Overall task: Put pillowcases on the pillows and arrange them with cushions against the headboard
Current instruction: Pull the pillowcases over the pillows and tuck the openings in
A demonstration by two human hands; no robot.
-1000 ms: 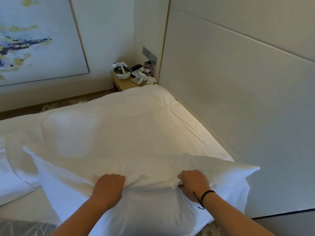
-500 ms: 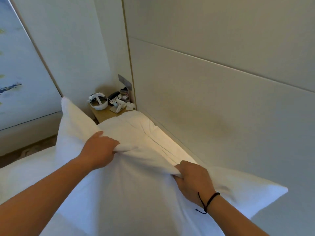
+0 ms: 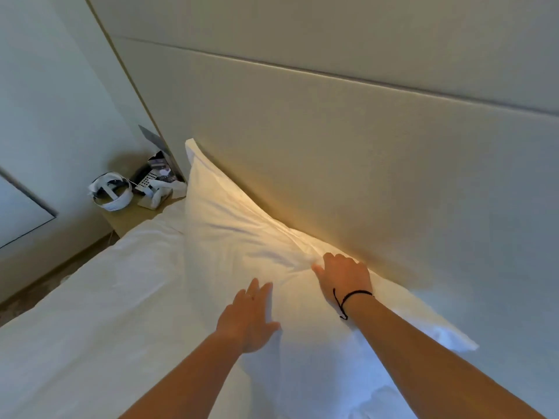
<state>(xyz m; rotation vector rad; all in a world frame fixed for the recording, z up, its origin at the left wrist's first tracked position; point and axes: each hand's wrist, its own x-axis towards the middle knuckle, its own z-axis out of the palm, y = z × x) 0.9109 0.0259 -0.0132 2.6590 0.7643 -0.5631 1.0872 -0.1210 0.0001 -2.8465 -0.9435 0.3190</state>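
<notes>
A white pillow (image 3: pixel 230 225) in its pillowcase leans on its long edge against the beige padded headboard (image 3: pixel 363 164), one corner pointing up at the left. My left hand (image 3: pixel 251 319) lies flat on the pillow's front face with straight fingers. My right hand (image 3: pixel 343 275), with a black cord round the wrist, rests on the pillow's upper edge near the headboard; its fingers bend over the bunched fabric there. The pillow stands on the white bed sheet (image 3: pixel 99 297).
A wooden nightstand (image 3: pixel 130 216) stands left of the bed, holding a white headset (image 3: pixel 110 193), a phone (image 3: pixel 148 179) and small items. A framed picture (image 3: pixel 18 213) hangs on the left wall. Patterned carpet (image 3: pixel 36 288) runs along the bed's left side.
The pillow went from lying low in front of me to leaning against the headboard. My left hand let go of the fabric and now lies flat on it.
</notes>
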